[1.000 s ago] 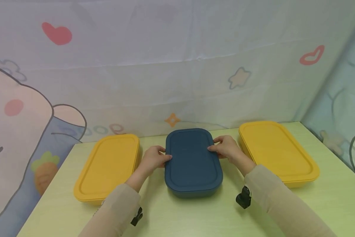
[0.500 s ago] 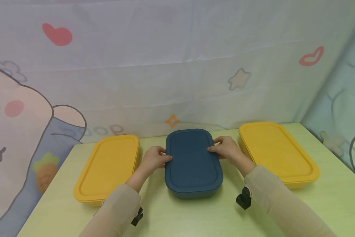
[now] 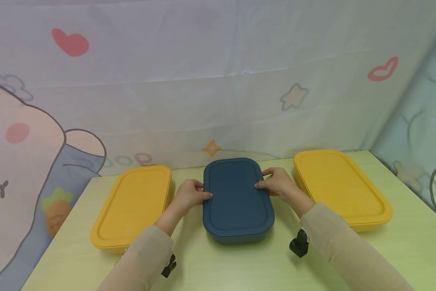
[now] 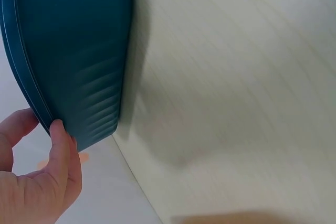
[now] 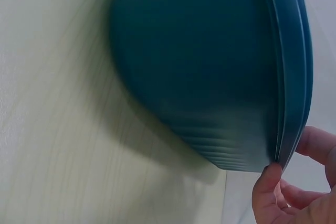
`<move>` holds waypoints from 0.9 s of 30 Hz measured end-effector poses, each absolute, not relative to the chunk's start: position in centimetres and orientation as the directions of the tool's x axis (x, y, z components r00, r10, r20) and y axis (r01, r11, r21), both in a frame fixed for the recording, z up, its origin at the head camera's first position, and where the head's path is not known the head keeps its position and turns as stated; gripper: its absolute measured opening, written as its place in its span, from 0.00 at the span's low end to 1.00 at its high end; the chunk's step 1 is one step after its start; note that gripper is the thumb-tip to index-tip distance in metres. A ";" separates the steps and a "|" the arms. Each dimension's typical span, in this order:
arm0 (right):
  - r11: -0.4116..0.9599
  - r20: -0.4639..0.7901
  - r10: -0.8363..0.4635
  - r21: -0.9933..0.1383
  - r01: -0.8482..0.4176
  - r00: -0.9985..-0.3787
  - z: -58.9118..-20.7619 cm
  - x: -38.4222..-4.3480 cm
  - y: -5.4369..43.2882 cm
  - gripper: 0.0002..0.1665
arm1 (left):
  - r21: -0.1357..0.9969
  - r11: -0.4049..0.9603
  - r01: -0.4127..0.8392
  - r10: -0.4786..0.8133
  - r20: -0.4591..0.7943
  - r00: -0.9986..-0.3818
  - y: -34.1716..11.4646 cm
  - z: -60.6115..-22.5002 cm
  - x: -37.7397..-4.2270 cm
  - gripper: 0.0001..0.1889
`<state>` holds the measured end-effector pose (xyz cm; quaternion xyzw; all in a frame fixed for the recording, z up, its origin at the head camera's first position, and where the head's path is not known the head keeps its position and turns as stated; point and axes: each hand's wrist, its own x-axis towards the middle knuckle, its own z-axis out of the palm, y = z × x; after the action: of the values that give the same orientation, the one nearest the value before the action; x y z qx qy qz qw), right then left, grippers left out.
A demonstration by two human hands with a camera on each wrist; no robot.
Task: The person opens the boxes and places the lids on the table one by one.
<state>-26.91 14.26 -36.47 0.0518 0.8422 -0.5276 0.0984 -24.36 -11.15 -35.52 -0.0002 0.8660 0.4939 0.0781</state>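
A dark blue lidded storage box (image 3: 238, 198) stands in the middle of the table, its lid seated on top. At its left side, my left hand (image 3: 189, 197) pinches the rim, thumb on the lid. In the left wrist view, fingertips (image 4: 58, 127) of that hand press under the lid's edge near the ribbed end. Across from it, my right hand (image 3: 279, 184) pinches the right rim the same way. The right wrist view shows fingers (image 5: 270, 179) at the rim below the lid. Whatever the box contains is hidden.
A yellow lidded box (image 3: 134, 206) stands to the left, another yellow lidded box (image 3: 341, 186) to the right, close to the right forearm. All rest on a pale green table (image 3: 232, 266). A printed cloth backdrop (image 3: 188, 81) hangs along the far edge.
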 end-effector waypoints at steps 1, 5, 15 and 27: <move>0.436 -0.220 -0.017 -0.879 0.190 -0.975 -36.4 -26.9 14.2 0.33 | 0.853 0.516 -0.074 0.076 -0.131 -0.988 -11.2 -35.5 -24.4 0.22; 0.428 -0.219 -0.014 -0.883 0.192 -0.976 -36.2 -26.8 14.2 0.33 | 0.848 0.526 -0.062 0.074 -0.118 -0.990 -11.2 -35.5 -24.4 0.22; 0.399 -0.226 -0.038 -0.897 0.193 -0.973 -36.1 -26.6 14.1 0.33 | 0.809 0.586 -0.051 0.059 -0.105 -0.993 -11.3 -35.4 -24.3 0.20; 0.376 -0.237 -0.061 -0.905 0.197 -0.970 -35.7 -26.5 14.5 0.33 | 0.864 0.493 -0.105 0.068 -0.159 -0.985 -11.3 -35.2 -24.4 0.21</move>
<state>-26.50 14.51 -35.72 0.0416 0.8214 -0.5569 0.1158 -24.41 -11.29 -35.22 -0.0108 0.8597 0.5035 0.0860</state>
